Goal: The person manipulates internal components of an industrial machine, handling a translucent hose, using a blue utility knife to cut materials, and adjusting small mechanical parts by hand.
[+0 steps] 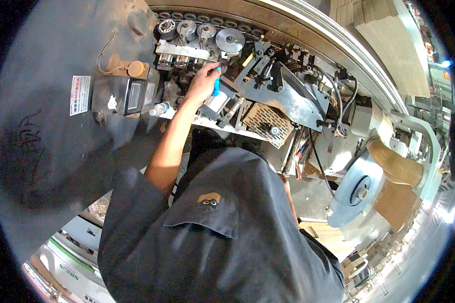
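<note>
Blue-handled tool (216,86) sits upper centre of the frame, clenched in the person's left hand (203,81), which reaches up into the open works of a woodworking machine (278,101). The tool's tip is hidden among the parts, so I cannot tell what it touches. Just above the hand runs a row of grey rollers (207,30), with a round metal disc (230,39) to their right. A perforated metal plate (265,121) lies right of the hand. Further right, a tan ribbed hose (397,164) curves past a large pale disc (356,189). The right hand is out of sight behind the dark shirt (222,237).
</note>
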`<state>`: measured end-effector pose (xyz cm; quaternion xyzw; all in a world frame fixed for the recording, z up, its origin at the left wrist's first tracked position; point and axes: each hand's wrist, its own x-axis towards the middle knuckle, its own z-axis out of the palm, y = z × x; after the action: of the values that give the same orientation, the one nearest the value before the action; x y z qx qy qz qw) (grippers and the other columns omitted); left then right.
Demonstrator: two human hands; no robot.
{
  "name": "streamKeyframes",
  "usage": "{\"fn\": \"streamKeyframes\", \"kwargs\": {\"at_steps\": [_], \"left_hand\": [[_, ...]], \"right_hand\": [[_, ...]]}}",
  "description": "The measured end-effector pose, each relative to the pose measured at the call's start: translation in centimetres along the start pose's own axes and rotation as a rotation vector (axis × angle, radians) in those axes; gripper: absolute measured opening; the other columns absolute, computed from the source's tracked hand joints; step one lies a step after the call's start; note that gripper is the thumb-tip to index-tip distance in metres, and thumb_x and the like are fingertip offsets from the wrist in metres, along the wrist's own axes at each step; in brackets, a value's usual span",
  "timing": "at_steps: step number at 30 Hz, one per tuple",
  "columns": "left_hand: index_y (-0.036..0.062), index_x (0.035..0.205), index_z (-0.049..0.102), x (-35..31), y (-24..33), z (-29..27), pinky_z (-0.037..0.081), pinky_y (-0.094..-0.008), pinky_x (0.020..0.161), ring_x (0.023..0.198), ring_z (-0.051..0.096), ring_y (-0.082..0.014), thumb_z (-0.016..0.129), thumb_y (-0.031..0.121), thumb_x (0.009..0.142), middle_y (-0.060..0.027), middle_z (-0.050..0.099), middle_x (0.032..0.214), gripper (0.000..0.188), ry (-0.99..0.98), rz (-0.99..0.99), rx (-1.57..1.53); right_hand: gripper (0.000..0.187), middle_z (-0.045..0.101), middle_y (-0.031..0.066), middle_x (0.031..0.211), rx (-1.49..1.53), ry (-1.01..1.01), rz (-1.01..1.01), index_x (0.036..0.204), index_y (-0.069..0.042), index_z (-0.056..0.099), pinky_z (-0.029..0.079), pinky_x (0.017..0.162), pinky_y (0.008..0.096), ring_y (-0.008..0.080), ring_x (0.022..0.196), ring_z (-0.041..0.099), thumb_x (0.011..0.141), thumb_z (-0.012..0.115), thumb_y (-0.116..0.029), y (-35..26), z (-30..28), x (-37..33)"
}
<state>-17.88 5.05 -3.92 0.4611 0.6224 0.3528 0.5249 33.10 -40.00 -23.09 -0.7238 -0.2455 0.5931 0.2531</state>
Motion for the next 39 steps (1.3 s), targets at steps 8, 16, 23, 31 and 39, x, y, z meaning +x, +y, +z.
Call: {"fn": "streamKeyframes", "kwargs": {"at_steps": [8, 16, 23, 31, 39], "left_hand": [[0.0129, 0.133, 0.063, -4.8, 1.9, -2.4, 0.050, -0.0315, 0.063, 0.072, 0.062, -0.0124, 0.057, 0.030, 0.105, -0.0021, 0.065, 0.083, 0.034, -0.102, -0.205, -1.000], [0.0134, 0.118, 0.066, -3.8, -0.1, -2.6, 0.045, -0.0300, 0.059, 0.065, 0.058, -0.0107, 0.059, 0.035, 0.104, -0.0023, 0.064, 0.082, 0.027, -0.159, -0.218, -1.111], [0.0035, 0.133, 0.060, 2.1, -0.3, -0.4, 0.049, -0.0304, 0.058, 0.078, 0.065, -0.0129, 0.063, 0.031, 0.101, -0.0056, 0.066, 0.092, 0.043, 0.114, -0.152, -0.338], [-0.0026, 0.129, 0.062, 6.5, -1.1, 2.7, 0.054, -0.0406, 0.081, 0.096, 0.068, -0.0272, 0.066, 0.033, 0.097, -0.0191, 0.071, 0.111, 0.048, 0.230, -0.140, 0.168], [0.0013, 0.130, 0.062, 6.4, -1.7, 2.1, 0.053, -0.0423, 0.090, 0.102, 0.070, -0.0327, 0.065, 0.038, 0.097, -0.0217, 0.072, 0.114, 0.049, 0.232, -0.126, 0.163]], "right_hand": [[0.035, 0.071, 0.0157, 0.120, -0.282, -0.005, -0.143, 0.125, 0.003, 0.066, 0.049, 0.102, 0.0342, 0.0248, 0.115, 0.065, 0.094, 0.057, -0.012, -5.6, 2.6, -2.2], [0.033, 0.072, 0.0117, 0.116, -0.384, -0.098, -0.404, 0.126, 0.000, 0.066, 0.050, 0.098, 0.0329, 0.0225, 0.109, 0.066, 0.095, 0.059, -0.009, -0.4, -2.0, 1.6], [0.030, 0.072, 0.0051, 0.110, -0.052, -0.045, -0.025, 0.125, -0.002, 0.066, 0.051, 0.077, 0.0283, 0.0133, 0.092, 0.065, 0.097, 0.062, -0.012, -4.1, 0.8, -0.5], [0.036, 0.071, 0.0079, 0.123, -0.010, -0.019, -0.031, 0.133, -0.005, 0.065, 0.048, 0.079, 0.0269, 0.0137, 0.095, 0.062, 0.099, 0.061, -0.017, 1.6, -2.5, -1.0], [0.043, 0.068, 0.0106, 0.130, -0.156, -0.029, -0.071, 0.135, -0.003, 0.062, 0.046, 0.103, 0.0332, 0.0209, 0.118, 0.060, 0.094, 0.052, -0.004, 5.0, -1.5, 0.6]]}}
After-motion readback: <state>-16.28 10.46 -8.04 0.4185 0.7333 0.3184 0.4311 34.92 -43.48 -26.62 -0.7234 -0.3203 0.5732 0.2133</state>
